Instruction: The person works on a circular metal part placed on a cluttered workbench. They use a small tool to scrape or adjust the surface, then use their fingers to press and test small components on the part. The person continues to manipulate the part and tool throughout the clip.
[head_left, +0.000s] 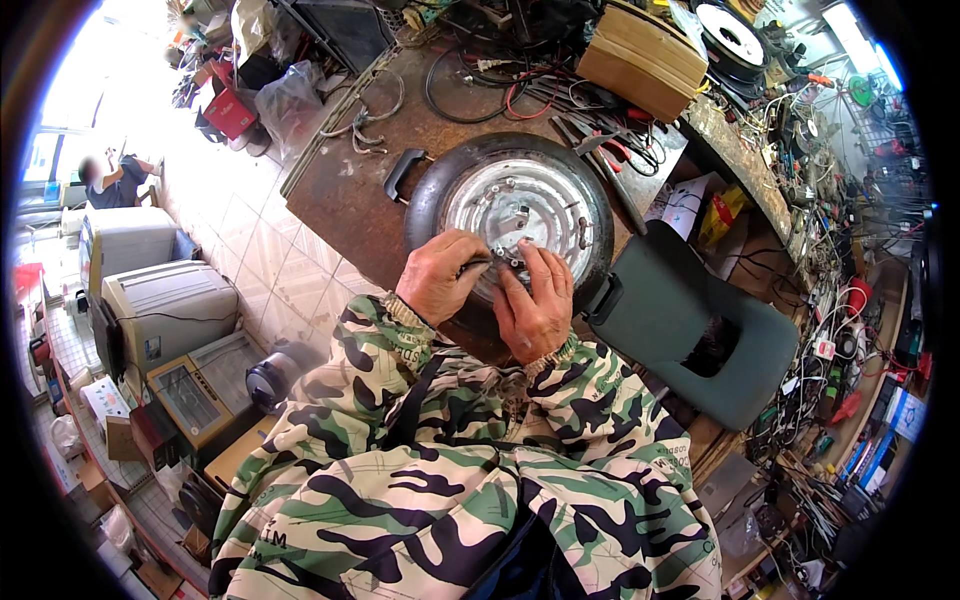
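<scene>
A round black pan-like appliance (590,180) lies on the bench with its bare silvery metal disc (480,205) facing up. Small metal fittings (521,212) and posts stand on the disc. My left hand (442,275) is closed at the disc's near left edge, fingers pinched together; a small dark thing shows at the fingertips, too small to name. My right hand (537,300) rests on the near part of the disc, its fingers stretched out and slightly apart beside a small fitting between both hands. A black side handle (404,174) sticks out at the upper left.
Right of the appliance is a dark green plastic stool-like piece (680,325) with an opening. Pliers (605,145), cables and a cardboard box (643,60) lie on the far bench. Tangled wires and parts crowd the right. White appliances (170,305) stand left; a person (122,182) sits farther off.
</scene>
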